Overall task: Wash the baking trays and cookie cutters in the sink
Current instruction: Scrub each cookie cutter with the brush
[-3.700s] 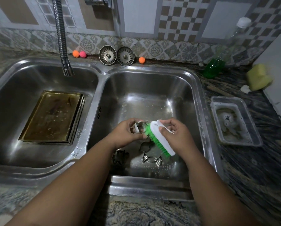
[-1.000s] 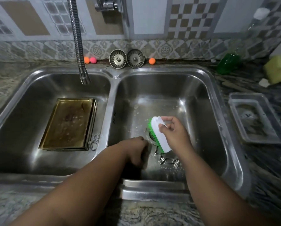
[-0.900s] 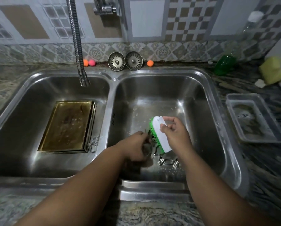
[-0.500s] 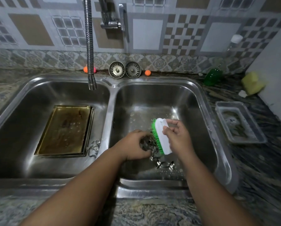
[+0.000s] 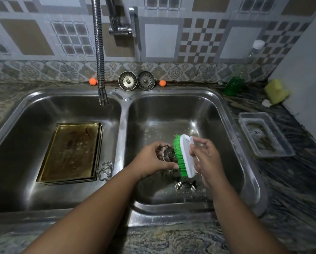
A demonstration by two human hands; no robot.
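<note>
Over the right basin (image 5: 217, 114), my left hand (image 5: 151, 160) grips a metal cookie cutter (image 5: 165, 154). My right hand (image 5: 205, 158) holds a white scrubbing brush (image 5: 185, 154) by its handle, its green bristles pressed against that cutter. Another cutter (image 5: 186, 185) lies on the basin floor just below the brush. In the left basin, stacked golden baking trays (image 5: 71, 153) lie flat, with a flower-edged cutter (image 5: 105, 170) at their right corner.
A flexible faucet hose (image 5: 99, 52) hangs over the left basin. Two strainers (image 5: 136, 80) and orange balls (image 5: 162, 83) sit on the back ledge. A green soap bottle (image 5: 234, 85), yellow sponge (image 5: 276, 90) and clear plastic container (image 5: 265, 134) stand on the right counter.
My left hand put one cutter in the left basin, reached down and lifted another from the right basin floor to the brush. The view tilted upward.
</note>
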